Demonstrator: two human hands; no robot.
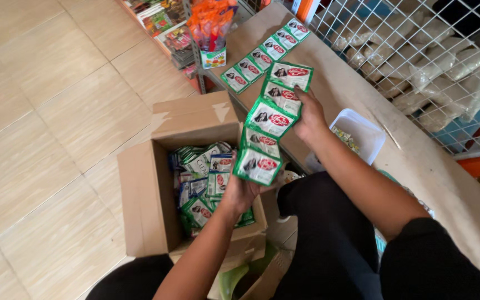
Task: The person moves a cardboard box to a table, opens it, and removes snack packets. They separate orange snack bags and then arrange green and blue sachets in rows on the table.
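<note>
A strip of joined green-and-white sachets (270,116) runs from my left hand (244,191) up to my right hand (308,119). My left hand grips the strip's lower end above an open cardboard box (145,194). My right hand pinches the upper sachets near the edge of a brown counter (418,161). Inside the box lie several more green sachets (204,180). A second strip of sachets (265,55) lies flat on the counter beyond my right hand.
A clear plastic tub (362,130) stands on the counter by my right forearm. A white wire rack (418,61) holds pale bags at the right. Orange packets in a small box (212,33) and shelf goods sit at the back. Tiled floor (45,111) lies left.
</note>
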